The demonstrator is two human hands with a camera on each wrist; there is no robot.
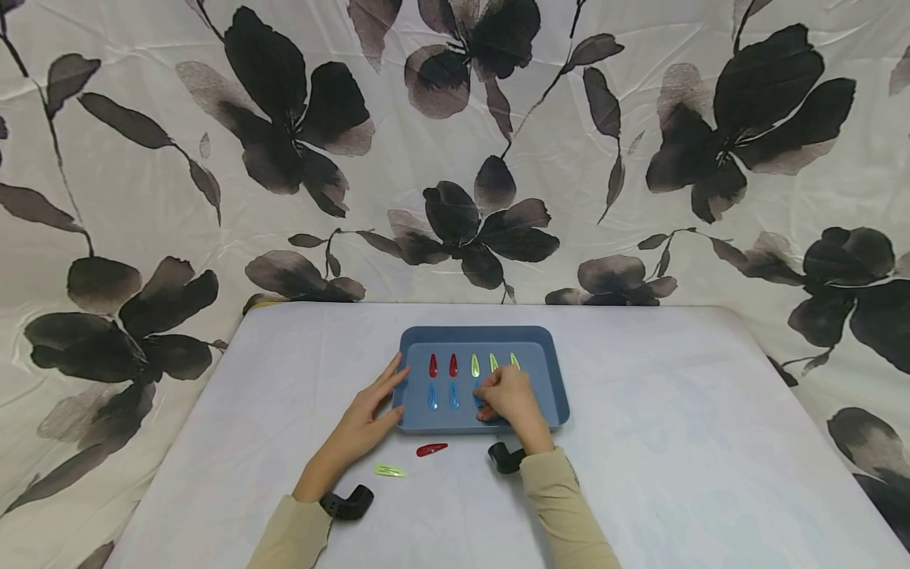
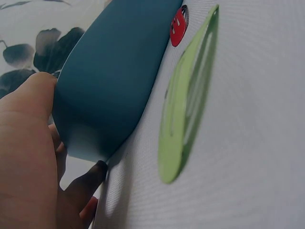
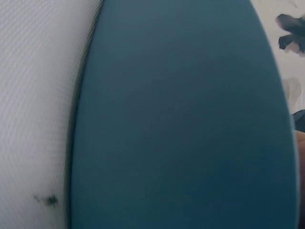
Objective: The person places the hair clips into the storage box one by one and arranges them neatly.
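A blue-grey tray (image 1: pixel 554 395) holds a back row of two red hair clips (image 1: pixel 433 365) and three green hair clips (image 1: pixel 475 365). In front of these lie two blue hair clips (image 1: pixel 432 397). My right hand (image 1: pixel 513 395) reaches over the tray's front rim and pinches another blue hair clip (image 1: pixel 478 395), partly hidden by the fingers. Against the tray's left side rests my left hand (image 1: pixel 366 419), fingers spread and fairly straight. In the left wrist view its thumb (image 2: pixel 35 95) touches the tray's outer wall (image 2: pixel 114 71).
A loose red hair clip (image 1: pixel 431 450) and a loose green hair clip (image 1: pixel 389 471) lie on the white-covered table (image 1: pixel 675 442) before the tray. Behind the table hangs a floral cloth (image 1: pixel 583 158). The tray's wall fills most of the right wrist view.
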